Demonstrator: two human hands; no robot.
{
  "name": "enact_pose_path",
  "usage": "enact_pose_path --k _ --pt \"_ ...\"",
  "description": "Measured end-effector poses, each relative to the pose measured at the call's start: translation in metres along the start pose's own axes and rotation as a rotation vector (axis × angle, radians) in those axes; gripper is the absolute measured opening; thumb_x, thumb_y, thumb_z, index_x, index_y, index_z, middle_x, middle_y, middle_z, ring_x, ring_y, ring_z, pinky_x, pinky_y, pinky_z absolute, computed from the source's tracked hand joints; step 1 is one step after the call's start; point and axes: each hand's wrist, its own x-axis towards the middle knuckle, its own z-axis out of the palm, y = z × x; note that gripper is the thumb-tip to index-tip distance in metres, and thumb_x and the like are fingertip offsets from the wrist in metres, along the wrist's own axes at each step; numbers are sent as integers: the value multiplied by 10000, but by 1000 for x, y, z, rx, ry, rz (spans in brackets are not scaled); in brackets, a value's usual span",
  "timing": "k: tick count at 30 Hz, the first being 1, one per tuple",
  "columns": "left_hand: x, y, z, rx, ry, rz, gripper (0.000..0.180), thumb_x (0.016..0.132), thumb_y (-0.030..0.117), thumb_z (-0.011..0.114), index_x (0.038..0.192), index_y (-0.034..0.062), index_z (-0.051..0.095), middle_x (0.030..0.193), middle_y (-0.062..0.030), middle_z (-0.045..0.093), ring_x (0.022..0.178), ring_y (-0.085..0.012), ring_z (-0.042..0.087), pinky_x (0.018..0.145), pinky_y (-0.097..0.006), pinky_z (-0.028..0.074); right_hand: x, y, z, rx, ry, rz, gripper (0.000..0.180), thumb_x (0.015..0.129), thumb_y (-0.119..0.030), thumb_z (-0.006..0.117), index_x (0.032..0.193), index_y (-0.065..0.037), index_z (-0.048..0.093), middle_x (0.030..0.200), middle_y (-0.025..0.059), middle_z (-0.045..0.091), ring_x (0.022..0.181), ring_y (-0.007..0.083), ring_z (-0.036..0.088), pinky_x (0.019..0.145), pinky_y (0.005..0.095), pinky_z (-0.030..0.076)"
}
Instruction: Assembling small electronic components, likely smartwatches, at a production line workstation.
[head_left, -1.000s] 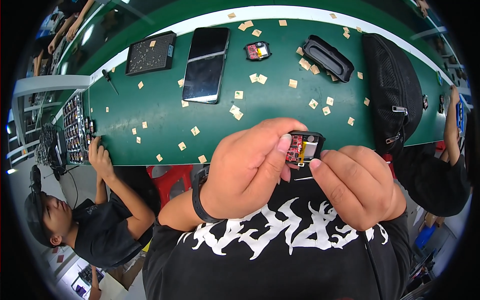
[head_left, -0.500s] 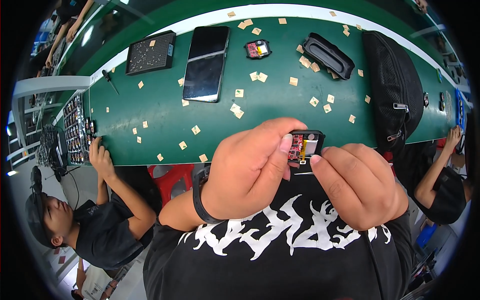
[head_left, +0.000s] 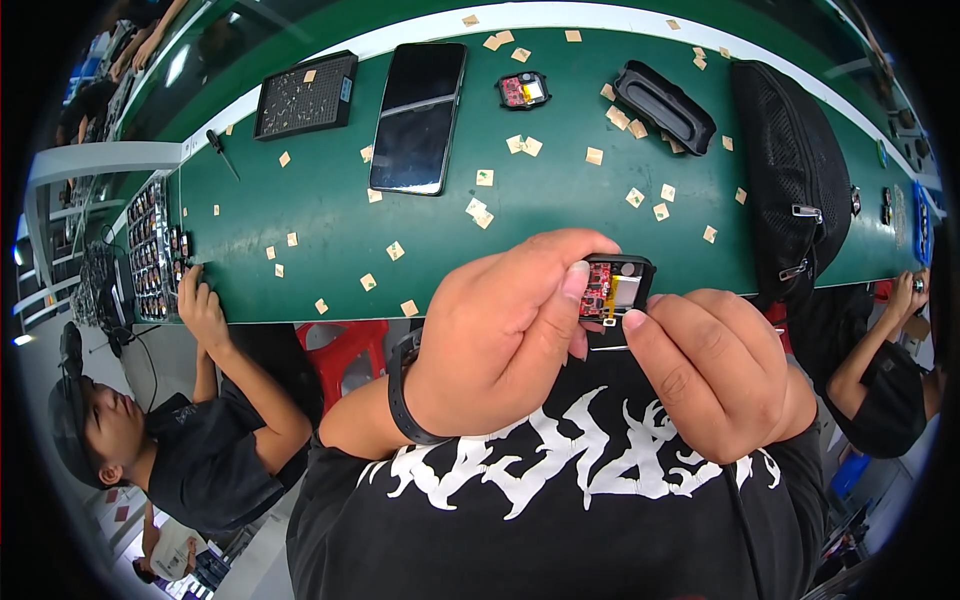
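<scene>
Red-boarded black module (head_left: 612,288) sat pinched between my left hand (head_left: 500,345) and right hand (head_left: 715,385), above the green desk's (head_left: 330,250) near edge; casing open, board exposed, closure apparently outstanding.

Straight beyond the 2 hands' grip, well apart on the green bench, lies a phone (head_left: 419,117), a long black rectangle with its dark, unlit screen facing up (only glare on the glass). Small tan square stickers (head_left: 483,178) are scattered between it and the grip and out to both sides. No packages or signs show.
</scene>
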Motion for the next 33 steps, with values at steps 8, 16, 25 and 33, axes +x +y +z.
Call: enact_pose_path --k 8,16,25,33 --pt "-3 -1 0 11 -2 -14 309 1086 107 423 1239 -84 611 942 -102 688 659 -73 632 551 -204 524 -1 0 -1 43 -25 0 336 652 -31 676 945 132 675 817 186 622 659 253 600 494 318 513" --pt "-3 -2 2 -44 3 -24 324 1092 117 411 1237 -100 604 894 -101 684 647 -77 625 543 -206 524 -2 -5 0 -13 -4 24 363 634 -30 679 956 135 671 814 188 620 646 257 604 504 317 512" --pt "-6 -2 1 -148 -14 -111 344 1102 150 398 1248 -97 589 927 -105 677 659 -79 618 558 -206 532 -1 -8 3 -16 38 6 325 651 -32 700 934 127 679 812 181 615 647 249 601 493 312 497" --pt "-7 -3 1 -173 -18 -143 341 1100 148 405 1257 -96 586 924 -113 680 652 -88 625 555 -208 527 -4 -8 -4 -28 -13 2 317 645 -41 693 915 125 678 800 171 617 652 249 606 503 314 504"
